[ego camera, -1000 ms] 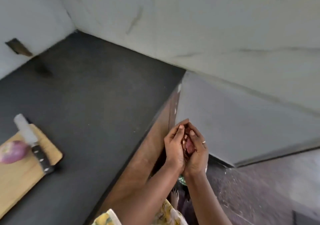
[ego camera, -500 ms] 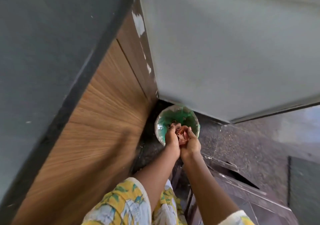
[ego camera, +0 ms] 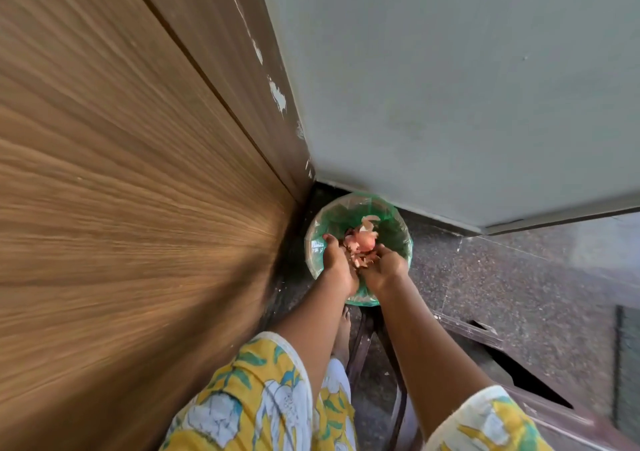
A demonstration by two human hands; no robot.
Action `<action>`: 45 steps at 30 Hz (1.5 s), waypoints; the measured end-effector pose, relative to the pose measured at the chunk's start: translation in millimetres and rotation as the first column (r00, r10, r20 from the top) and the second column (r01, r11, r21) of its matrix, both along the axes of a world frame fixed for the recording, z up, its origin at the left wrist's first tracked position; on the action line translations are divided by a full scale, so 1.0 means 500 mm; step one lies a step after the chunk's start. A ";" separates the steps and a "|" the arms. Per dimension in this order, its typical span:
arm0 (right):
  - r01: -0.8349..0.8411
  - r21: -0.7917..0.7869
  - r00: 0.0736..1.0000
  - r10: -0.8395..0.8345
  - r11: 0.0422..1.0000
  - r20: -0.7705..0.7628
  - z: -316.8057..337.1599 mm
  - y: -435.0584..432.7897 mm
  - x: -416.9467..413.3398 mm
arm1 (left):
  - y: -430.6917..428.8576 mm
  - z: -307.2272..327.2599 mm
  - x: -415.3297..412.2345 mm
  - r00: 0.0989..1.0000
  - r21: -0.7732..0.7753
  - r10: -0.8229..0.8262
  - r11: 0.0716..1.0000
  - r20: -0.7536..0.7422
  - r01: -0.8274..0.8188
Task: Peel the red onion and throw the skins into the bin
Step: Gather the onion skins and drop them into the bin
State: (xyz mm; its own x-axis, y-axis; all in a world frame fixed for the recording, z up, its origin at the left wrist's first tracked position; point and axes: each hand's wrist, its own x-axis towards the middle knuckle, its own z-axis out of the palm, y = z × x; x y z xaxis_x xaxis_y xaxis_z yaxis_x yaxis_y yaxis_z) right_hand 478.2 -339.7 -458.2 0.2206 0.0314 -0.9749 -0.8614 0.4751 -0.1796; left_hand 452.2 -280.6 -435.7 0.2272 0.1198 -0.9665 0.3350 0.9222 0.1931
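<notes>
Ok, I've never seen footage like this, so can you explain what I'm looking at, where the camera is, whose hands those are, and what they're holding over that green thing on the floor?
There is no machine here. These are a person's two bare hands, filmed by a wide-angle camera worn on their head and looking down. That is why the arms come in from the bottom and the walls seem to bend. The left hand and the right hand are cupped side by side around a small pile of pinkish onion skins. Below them is the bin, round and lined with green plastic. It stands on the speckled floor, in the corner between a wooden panel and a pale wall. The picture is blurred, so I cannot tell whether any skins have dropped.
</notes>
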 end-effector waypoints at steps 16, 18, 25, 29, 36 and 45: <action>-0.349 -0.566 0.894 0.446 0.747 0.037 0.083 -0.012 -0.017 | -0.014 -0.001 -0.027 0.952 0.345 -0.208 0.897 -0.226 0.278; -0.399 -0.593 0.855 0.518 0.700 0.036 0.104 -0.012 -0.018 | -0.019 0.019 -0.028 0.926 0.341 -0.302 0.866 -0.226 0.366; -0.370 -0.703 0.834 0.551 0.607 0.037 0.179 -0.026 -0.041 | -0.021 0.094 -0.065 0.954 0.323 -0.253 0.900 -0.159 0.293; -0.380 -0.687 0.826 0.561 0.619 0.048 0.255 -0.018 -0.043 | -0.018 0.168 -0.066 0.938 0.332 -0.315 0.877 -0.147 0.346; -0.349 -0.655 0.795 0.581 0.671 0.172 0.411 0.009 -0.092 | -0.013 0.298 -0.086 0.951 0.342 -0.306 0.890 -0.042 0.301; -0.297 -0.685 0.728 0.622 0.665 0.289 0.635 0.071 -0.139 | 0.040 0.492 -0.091 0.847 0.664 -0.530 0.647 0.037 0.375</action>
